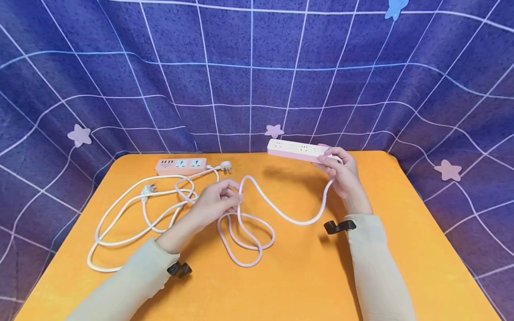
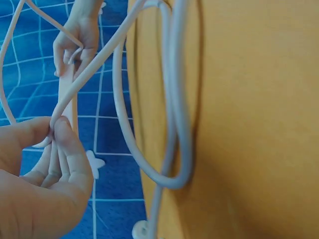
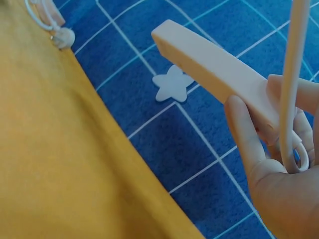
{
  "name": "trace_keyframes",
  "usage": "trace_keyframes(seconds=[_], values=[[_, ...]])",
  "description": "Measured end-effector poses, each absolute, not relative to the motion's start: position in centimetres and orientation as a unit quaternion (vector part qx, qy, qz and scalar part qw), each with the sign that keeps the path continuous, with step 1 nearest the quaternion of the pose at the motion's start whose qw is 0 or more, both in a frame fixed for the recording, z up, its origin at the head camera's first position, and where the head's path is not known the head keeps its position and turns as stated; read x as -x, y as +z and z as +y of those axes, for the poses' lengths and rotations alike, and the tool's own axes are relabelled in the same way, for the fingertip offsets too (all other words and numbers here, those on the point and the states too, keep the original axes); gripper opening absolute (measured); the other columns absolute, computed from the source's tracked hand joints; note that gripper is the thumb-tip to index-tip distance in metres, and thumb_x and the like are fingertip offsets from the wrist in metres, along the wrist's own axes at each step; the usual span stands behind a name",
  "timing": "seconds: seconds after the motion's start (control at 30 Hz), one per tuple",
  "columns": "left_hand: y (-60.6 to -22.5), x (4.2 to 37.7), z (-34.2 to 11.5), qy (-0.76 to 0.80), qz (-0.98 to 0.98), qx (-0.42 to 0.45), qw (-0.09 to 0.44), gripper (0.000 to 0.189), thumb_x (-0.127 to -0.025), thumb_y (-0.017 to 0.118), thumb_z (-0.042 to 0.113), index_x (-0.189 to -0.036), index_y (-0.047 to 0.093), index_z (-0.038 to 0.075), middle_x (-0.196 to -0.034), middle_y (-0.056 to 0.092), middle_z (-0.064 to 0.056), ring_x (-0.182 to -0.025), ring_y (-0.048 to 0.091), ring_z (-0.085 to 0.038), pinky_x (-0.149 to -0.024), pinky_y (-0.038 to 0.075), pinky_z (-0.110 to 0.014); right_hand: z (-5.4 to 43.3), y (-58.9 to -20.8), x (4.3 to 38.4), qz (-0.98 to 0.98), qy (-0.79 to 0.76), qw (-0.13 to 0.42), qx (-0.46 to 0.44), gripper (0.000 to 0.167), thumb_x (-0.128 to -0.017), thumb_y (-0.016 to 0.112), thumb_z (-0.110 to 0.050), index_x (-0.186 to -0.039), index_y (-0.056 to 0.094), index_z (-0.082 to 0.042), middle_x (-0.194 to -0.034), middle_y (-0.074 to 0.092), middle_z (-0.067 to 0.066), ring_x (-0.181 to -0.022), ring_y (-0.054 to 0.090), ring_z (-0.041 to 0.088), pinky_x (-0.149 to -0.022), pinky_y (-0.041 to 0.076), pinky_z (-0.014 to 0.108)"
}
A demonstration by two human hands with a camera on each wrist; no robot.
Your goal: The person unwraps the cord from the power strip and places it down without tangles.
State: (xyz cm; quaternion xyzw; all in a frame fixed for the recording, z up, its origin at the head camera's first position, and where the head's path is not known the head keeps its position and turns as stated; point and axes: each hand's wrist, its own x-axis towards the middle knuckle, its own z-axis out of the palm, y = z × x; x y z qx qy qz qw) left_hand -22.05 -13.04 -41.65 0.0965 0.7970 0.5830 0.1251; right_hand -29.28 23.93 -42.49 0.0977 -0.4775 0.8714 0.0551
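Note:
In the head view my right hand (image 1: 344, 174) grips the cord end of a pink and white power strip (image 1: 295, 153), held up above the far part of the table. Its pale pink cord (image 1: 299, 222) droops from that end and runs over to my left hand (image 1: 214, 200). There, thumb and fingertips pinch the cord, as the left wrist view also shows. Below the left hand, loops of the same cord (image 1: 245, 266) rest on the table. The right wrist view shows the strip's plain underside (image 3: 214, 59), with fingers and thumb on either side of it.
A second power strip (image 1: 181, 166), pink with white sockets, lies at the back left. White cord (image 1: 100, 223) spreads in loose loops before it. One plug (image 1: 148, 189) lies among the loops, another plug (image 1: 226, 166) beside the strip. A blue grid curtain (image 1: 225, 89) surrounds the orange table (image 1: 305, 276).

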Motion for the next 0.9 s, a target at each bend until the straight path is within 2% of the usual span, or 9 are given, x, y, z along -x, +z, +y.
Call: trace_keyframes(seconds=[0.13,0.27,0.43,0.63,0.9], values=[[-42.7,21.9,-13.8,0.568,0.801,-0.095,0.163,0.027,-0.099,0.074,0.013,-0.122,0.064,0.001,-0.105,0.073,-0.026,-0.082,0.072,-0.021,-0.082,0.064,-0.039,24.2,-43.0,29.5,-0.486,0.868,0.048,-0.087,0.023,-0.093,0.062,0.02,-0.092,0.067,-0.002,-0.138,0.061,0.02,-0.105,0.072,0.024,-0.088,0.063,0.039],[-43.6,21.8,-14.1,0.543,0.809,-0.12,0.188,0.03,-0.1,0.074,0.014,-0.124,0.062,-0.001,-0.1,0.076,-0.019,-0.084,0.072,-0.024,-0.08,0.063,-0.039,24.5,-43.4,29.9,-0.495,0.864,0.021,-0.091,0.025,-0.094,0.06,0.021,-0.094,0.068,-0.003,-0.133,0.066,0.015,-0.097,0.074,0.022,-0.088,0.063,0.037],[-44.2,22.0,-13.7,0.518,0.82,-0.154,0.187,0.031,-0.101,0.074,0.016,-0.125,0.063,-0.001,-0.092,0.078,-0.008,-0.083,0.074,-0.026,-0.076,0.063,-0.039,24.9,-43.5,31.1,-0.523,0.845,-0.032,-0.102,0.026,-0.094,0.058,0.021,-0.097,0.069,-0.002,-0.131,0.068,0.012,-0.098,0.075,0.021,-0.09,0.063,0.036],[-44.6,22.2,-13.2,0.506,0.827,-0.159,0.187,0.032,-0.101,0.073,0.015,-0.128,0.065,-0.002,-0.091,0.078,-0.006,-0.079,0.074,-0.02,-0.074,0.063,-0.035,24.9,-43.2,33.2,-0.584,0.8,-0.067,-0.123,0.021,-0.093,0.064,0.02,-0.101,0.067,0.001,-0.139,0.065,0.017,-0.103,0.074,0.02,-0.091,0.062,0.034],[-44.5,22.3,-12.2,0.468,0.843,-0.184,0.192,0.034,-0.102,0.071,0.014,-0.132,0.065,0.0,-0.084,0.075,0.0,-0.076,0.072,-0.018,-0.072,0.06,-0.032,26.0,-44.4,35.2,-0.643,0.75,-0.094,-0.124,0.021,-0.092,0.069,0.019,-0.106,0.067,0.003,-0.137,0.067,0.014,-0.103,0.072,0.018,-0.085,0.062,0.027]])
